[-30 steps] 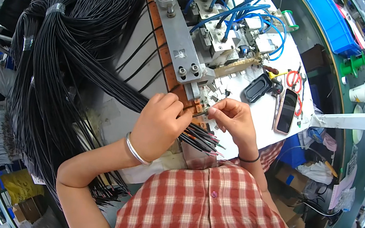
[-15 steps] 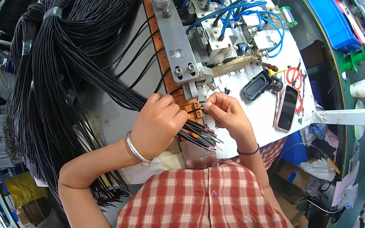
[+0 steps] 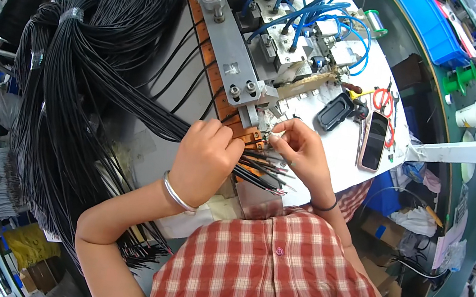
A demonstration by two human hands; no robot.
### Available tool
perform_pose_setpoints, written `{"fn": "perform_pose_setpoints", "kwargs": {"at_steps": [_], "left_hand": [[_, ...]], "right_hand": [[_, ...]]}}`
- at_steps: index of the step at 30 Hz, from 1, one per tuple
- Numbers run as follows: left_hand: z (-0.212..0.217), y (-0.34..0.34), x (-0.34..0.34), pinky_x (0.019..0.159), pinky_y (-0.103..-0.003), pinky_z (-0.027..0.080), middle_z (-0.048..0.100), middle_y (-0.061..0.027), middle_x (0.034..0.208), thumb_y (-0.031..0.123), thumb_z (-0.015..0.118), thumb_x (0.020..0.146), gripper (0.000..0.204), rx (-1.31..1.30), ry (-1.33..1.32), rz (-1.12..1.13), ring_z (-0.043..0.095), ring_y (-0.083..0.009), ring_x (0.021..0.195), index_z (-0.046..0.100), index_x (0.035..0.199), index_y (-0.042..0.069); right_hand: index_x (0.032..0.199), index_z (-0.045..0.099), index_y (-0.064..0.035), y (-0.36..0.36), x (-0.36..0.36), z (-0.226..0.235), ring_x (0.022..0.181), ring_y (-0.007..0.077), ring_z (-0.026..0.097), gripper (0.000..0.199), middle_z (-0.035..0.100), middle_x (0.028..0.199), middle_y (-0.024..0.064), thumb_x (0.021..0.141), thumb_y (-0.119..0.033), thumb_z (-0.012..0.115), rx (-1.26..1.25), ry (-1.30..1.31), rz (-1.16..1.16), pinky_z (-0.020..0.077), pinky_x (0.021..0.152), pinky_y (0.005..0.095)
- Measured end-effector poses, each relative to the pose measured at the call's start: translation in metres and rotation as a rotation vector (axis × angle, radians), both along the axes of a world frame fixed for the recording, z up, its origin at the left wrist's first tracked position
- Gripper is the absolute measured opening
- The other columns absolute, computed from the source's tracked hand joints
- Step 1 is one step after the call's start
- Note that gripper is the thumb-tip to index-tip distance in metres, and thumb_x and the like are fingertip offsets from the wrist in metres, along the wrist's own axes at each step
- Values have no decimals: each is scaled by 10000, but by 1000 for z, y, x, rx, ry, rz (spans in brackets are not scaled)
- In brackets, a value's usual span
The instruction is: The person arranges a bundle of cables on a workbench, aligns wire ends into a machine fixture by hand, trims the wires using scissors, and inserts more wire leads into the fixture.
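My left hand [image 3: 209,151] is closed over a bundle of thin black cables [image 3: 143,114] at the orange strip. Their stripped ends, with small coloured wires, fan out to the right below it. My right hand [image 3: 303,156] is bent in a pinch beside the small orange block [image 3: 251,136] at the strip's near end. Whatever sits between its fingertips is too small to make out. The orange strip [image 3: 208,55] runs under the grey metal arm [image 3: 227,46] of a pneumatic machine, and several single black cables cross it.
A large heap of tied black cables [image 3: 110,7] covers the left side. Blue air hoses [image 3: 330,13] coil over metal blocks at the back. To the right lie a black tray [image 3: 335,111], a phone [image 3: 374,141] and red-handled scissors [image 3: 383,101]. A blue bin [image 3: 429,23] stands at the far right.
My right hand's index finger and thumb have shifted slightly, bowing apart behind the fingertips. The cable ends beneath my hands have moved a little. My left hand stays nearly in place.
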State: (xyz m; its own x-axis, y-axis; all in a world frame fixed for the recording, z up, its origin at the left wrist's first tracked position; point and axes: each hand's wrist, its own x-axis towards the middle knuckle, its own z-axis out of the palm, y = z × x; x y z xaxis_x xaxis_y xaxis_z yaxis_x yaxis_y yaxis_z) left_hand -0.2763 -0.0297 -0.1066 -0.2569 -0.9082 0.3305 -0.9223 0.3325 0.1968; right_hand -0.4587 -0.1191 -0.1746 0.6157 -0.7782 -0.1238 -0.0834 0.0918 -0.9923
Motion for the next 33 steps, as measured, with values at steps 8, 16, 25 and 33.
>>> {"fn": "perform_pose_setpoints", "kwargs": {"at_steps": [8, 16, 25, 33], "left_hand": [[5, 1, 3, 616, -352, 390, 491, -79, 696, -5, 608, 547, 209, 70, 136, -73, 494, -256, 712, 510, 723, 51], [8, 0, 5, 599, -368, 370, 481, -82, 671, -11, 599, 515, 210, 52, 142, -11, 478, -268, 698, 478, 673, 55], [12, 0, 4, 631, -381, 370, 481, -93, 647, -17, 572, 502, 204, 99, 211, 48, 478, -291, 699, 507, 687, 36], [7, 1, 5, 611, -364, 363, 481, -71, 661, -15, 599, 520, 196, 92, 163, -8, 476, -257, 714, 501, 676, 53]], "right_hand": [[909, 649, 26, 6, -2, 25, 588, 25, 513, 76, 625, 736, 3, 844, -13, 637, 111, -139, -48, 396, 518, 168], [924, 667, 34, 6, -4, 19, 656, 49, 586, 110, 659, 783, 32, 854, -48, 646, 232, -278, -17, 473, 582, 173], [937, 666, 27, 12, 1, 27, 668, 59, 606, 109, 658, 785, 37, 857, -40, 635, 122, -278, -52, 479, 572, 167], [856, 649, 16, 2, -5, 18, 566, 39, 543, 93, 644, 748, 28, 854, -77, 650, 269, -250, 75, 429, 492, 172]]}}
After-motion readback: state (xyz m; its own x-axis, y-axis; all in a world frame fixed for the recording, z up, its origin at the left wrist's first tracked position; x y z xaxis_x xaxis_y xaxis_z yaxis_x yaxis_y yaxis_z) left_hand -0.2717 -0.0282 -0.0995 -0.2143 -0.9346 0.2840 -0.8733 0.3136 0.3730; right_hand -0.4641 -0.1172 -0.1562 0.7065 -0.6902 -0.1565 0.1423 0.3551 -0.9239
